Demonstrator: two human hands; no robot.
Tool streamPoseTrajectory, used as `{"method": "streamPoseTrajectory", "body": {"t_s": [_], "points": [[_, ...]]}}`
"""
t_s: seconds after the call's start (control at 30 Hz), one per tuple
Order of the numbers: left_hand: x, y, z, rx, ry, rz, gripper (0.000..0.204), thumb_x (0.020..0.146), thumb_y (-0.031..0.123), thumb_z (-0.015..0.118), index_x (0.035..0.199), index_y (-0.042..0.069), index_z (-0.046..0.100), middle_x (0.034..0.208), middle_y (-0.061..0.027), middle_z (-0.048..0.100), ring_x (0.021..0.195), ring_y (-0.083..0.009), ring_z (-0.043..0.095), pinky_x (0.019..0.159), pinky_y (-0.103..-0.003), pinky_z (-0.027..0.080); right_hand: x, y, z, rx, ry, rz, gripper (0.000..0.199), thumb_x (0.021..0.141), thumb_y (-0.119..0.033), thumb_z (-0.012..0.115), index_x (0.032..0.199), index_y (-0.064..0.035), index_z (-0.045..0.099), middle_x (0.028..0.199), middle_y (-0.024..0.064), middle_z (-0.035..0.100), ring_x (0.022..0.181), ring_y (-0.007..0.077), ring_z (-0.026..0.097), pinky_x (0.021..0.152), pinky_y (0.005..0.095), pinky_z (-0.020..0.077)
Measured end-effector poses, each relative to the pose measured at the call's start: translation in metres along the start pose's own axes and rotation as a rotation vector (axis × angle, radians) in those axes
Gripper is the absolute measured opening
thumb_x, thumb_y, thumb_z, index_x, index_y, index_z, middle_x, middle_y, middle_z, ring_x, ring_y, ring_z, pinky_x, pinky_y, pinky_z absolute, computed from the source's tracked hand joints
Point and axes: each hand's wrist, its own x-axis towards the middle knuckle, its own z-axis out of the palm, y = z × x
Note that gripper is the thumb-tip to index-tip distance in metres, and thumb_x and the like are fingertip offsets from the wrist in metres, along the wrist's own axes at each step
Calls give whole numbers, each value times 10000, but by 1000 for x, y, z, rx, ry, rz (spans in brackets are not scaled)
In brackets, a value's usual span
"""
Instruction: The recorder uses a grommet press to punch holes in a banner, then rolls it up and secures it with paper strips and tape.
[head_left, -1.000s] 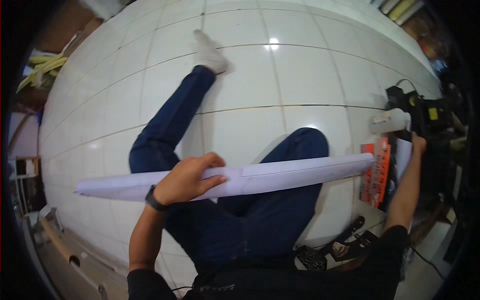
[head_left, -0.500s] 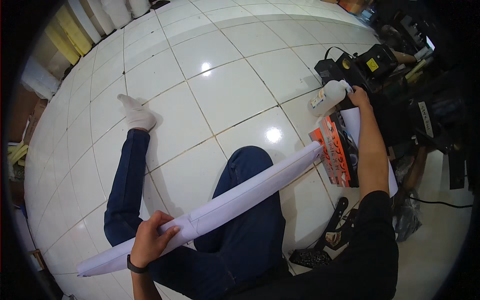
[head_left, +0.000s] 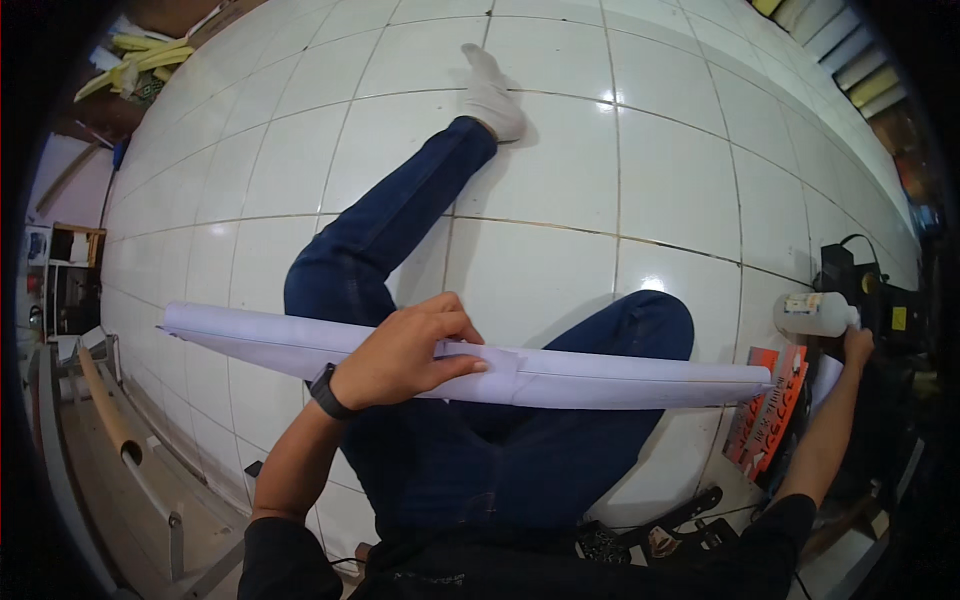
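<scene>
A long white paper roll [head_left: 620, 380] lies crosswise over my thighs in blue jeans. My left hand [head_left: 415, 350], with a dark band at its wrist, grips the roll left of its middle, thumb along the near side, by a loose paper edge. My right hand [head_left: 857, 347] reaches out to the far right, beside the pale top of a translucent white bottle [head_left: 812, 314]; its fingers are small and partly lost against dark things, so I cannot tell whether it grips the bottle. Red, black and white printed boxes or packets [head_left: 765, 415] lie below the bottle, near the roll's right end.
Black equipment with a yellow label [head_left: 898, 318] stands beyond my right hand. Dark-handled tools [head_left: 690, 510] lie on the tiled floor [head_left: 540, 260] by my right hip. At left are a brown cardboard tube [head_left: 110, 405] and a metal frame. Several rolls [head_left: 860, 65] stand at the far right.
The view has turned leftward, so the bottle and boxes sit farther right in it. My left hand still holds the paper roll. My right hand stays near the bottle's top.
</scene>
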Motion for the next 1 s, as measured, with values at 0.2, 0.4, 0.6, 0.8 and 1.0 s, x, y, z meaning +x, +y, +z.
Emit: {"method": "streamPoseTrajectory", "body": {"t_s": [0.2,0.4,0.6,0.8,1.0], "points": [[-7,6,2,49,22,-16,176,842,161,729,919,16,667,918,-110,578,863,-283,621,750,-361,509,-30,-63,-80,623,359,43,489,910,-417,611,1068,44,653,1014,192,704,909,296,690,816,387,539],[-27,11,19,135,171,123,187,749,85,789,876,25,666,871,-100,559,807,-284,590,701,-373,484,-224,-216,-181,1501,108,-394,271,983,-153,554,1168,44,559,999,154,695,808,169,673,750,296,550],[-31,10,23,158,262,74,172,743,62,791,848,15,664,854,-96,558,816,-283,584,719,-361,473,-407,-322,-230,1591,-567,-745,208,945,-86,547,1121,25,557,968,129,659,785,143,640,726,283,529],[-28,0,28,74,301,45,142,764,49,764,830,14,644,850,-98,566,818,-285,586,718,-366,468,-482,-360,-232,1642,-945,-761,157,925,-47,549,1067,18,564,894,49,602,733,76,560,668,236,491],[-34,-11,48,420,583,353,173,711,76,790,814,66,651,808,-53,547,789,-260,582,715,-370,464,-509,-374,-226,1531,-1016,-708,132,903,-66,592,1009,11,583,820,16,593,718,54,543,653,217,452]]}}
